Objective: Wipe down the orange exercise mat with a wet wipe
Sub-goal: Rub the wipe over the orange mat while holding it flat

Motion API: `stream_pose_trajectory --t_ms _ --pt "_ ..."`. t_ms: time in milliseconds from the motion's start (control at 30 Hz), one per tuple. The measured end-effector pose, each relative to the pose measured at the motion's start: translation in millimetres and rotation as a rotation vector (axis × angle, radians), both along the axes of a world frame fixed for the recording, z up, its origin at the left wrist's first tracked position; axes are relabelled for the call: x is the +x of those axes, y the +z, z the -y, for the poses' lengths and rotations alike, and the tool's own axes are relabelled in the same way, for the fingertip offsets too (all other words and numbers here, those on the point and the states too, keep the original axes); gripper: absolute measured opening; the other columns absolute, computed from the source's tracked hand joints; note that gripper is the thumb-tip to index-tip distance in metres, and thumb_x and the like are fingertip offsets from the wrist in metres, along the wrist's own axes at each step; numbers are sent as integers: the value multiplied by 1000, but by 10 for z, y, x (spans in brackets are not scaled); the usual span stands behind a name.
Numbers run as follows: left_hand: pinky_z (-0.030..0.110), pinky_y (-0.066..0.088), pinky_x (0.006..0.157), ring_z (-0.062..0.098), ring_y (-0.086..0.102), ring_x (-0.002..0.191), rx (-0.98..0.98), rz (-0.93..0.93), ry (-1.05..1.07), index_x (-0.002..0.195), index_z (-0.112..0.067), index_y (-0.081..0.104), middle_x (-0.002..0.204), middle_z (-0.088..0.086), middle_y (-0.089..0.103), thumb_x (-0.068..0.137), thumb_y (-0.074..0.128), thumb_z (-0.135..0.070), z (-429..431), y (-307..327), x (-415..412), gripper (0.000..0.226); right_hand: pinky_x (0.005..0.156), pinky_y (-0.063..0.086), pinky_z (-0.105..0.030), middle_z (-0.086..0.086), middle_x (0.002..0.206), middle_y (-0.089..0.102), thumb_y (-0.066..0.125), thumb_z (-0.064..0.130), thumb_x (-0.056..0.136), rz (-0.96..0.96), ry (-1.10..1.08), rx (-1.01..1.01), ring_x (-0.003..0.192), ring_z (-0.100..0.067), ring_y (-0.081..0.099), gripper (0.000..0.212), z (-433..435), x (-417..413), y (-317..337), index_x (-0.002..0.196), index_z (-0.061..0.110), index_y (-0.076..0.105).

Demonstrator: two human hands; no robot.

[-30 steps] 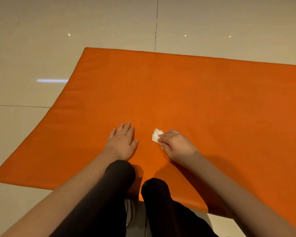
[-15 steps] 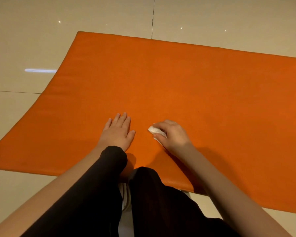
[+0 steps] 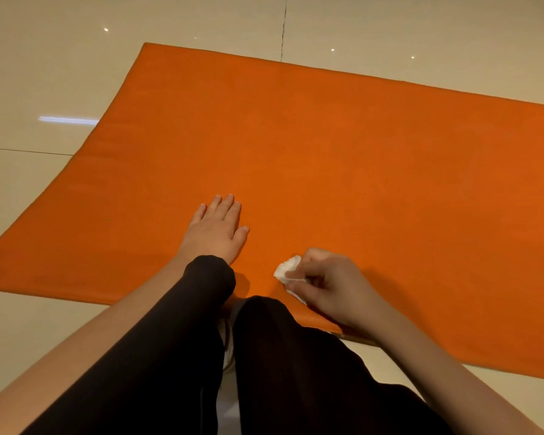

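Mat point(image 3: 358, 158), plain orange, lies flat on a glossy beige tiled floor point(image 3: 60, 58). Its far left corner shows at the top, and its right part runs out of view. The near edge crosses the lower part of the view, from the left border down toward the right.

The left hand point(image 3: 215, 233) rests palm down on the mat, a little in from the near edge. Its fingers point(image 3: 230, 208) are straight, close together and released, pointing away from the person, with the thumb spread to the right. It holds nothing.

The right hand point(image 3: 333, 290) is to the right of the left hand and nearer the person, just inside the mat's near edge. Its fingers are curled and grasp a crumpled white wipe point(image 3: 287, 270). The wad sticks out on the hand's left side and shows again under the fingers, low against the mat; whether it presses on the surface I cannot tell. The two hands are apart, with bare orange between them.

Two legs in black cloth come up from the bottom. The left knee point(image 3: 209, 274) overlaps the left wrist and the mat's edge, and the right knee point(image 3: 264, 312) is just beside the right hand. A pale strip shows between the legs, too hidden to identify.

A dark grout line point(image 3: 283, 26) runs from the top to the mat's far edge, another crosses the floor at the left, and a bright streak point(image 3: 68, 120) of reflected light lies on the tiles there.
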State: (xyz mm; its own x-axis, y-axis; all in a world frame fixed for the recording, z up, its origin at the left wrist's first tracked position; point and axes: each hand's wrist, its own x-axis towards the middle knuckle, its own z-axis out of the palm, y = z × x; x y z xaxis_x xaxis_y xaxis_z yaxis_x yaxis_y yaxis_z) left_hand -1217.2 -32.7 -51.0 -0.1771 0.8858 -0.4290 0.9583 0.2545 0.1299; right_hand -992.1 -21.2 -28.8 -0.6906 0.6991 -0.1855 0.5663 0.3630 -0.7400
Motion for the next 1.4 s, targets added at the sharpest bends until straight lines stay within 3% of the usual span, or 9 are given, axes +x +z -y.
stream_pose_trajectory --t_ms 233,367,533,700,800,967,1133,1267,1400 --pt "34 -4 120 16 -5 151 9 -9 -14 157 -17 5 165 1 -2 106 22 -42 9 -29 -11 59 77 42 -31 2 94 61 68 24 86 104 -105 133 94 -14 54 12 -126 13 -97 81 14 71" --pt "34 -4 120 16 -5 151 25 -21 -19 157 -17 5 165 0 -1 106 23 -42 15 -71 -17 59 62 38 -16 10 88 58 67 29 88 23 35 -62 72 -1 52 13 110 218 150 88 17 72" --pt "34 -5 119 13 -5 150 53 17 -135 157 -24 7 164 -6 -1 105 23 -43 30 -115 -22 57 75 37 -26 -2 105 61 65 23 89 143 -125 105 101 -19 56 14 -227 202 -129 90 10 71" --pt "36 -3 120 14 -3 151 20 11 -150 157 -24 9 164 -6 2 105 21 -44 12 -141 -32 57 89 44 -30 9 106 64 62 33 88 61 -77 64 107 -10 56 20 25 300 24 97 19 72" --pt "35 -4 120 13 -4 151 8 11 -153 157 -25 8 164 -7 0 104 16 -48 10 -176 -44 58 87 44 -30 3 110 63 63 27 90 122 -53 41 106 -13 56 19 -119 366 -34 99 13 72" --pt "35 -4 120 11 -3 150 12 53 -143 157 -27 9 163 -10 2 86 3 -57 17 -210 -80 77 75 32 -21 -3 116 55 58 23 94 216 -309 171 106 -19 53 26 -478 162 -298 110 5 67" --pt "34 -4 119 9 -3 150 26 105 -143 156 -29 10 163 -11 3 89 6 -59 27 -243 -126 74 73 28 -21 0 118 51 56 27 95 199 -117 167 104 -18 52 26 -365 176 -220 109 8 66" --pt "33 -5 119 8 -4 150 39 124 -145 157 -29 11 163 -12 3 88 5 -61 51 -247 -142 76 78 33 -22 -5 122 50 57 20 94 185 -178 187 105 -22 53 21 -586 151 -295 97 2 68" --pt "33 -6 119 9 -4 150 34 82 -154 157 -28 10 163 -10 3 84 -1 -65 27 -217 -107 82 72 27 -22 -7 105 57 57 17 93 183 -249 250 103 -23 51 17 -565 -85 -395 95 3 66"
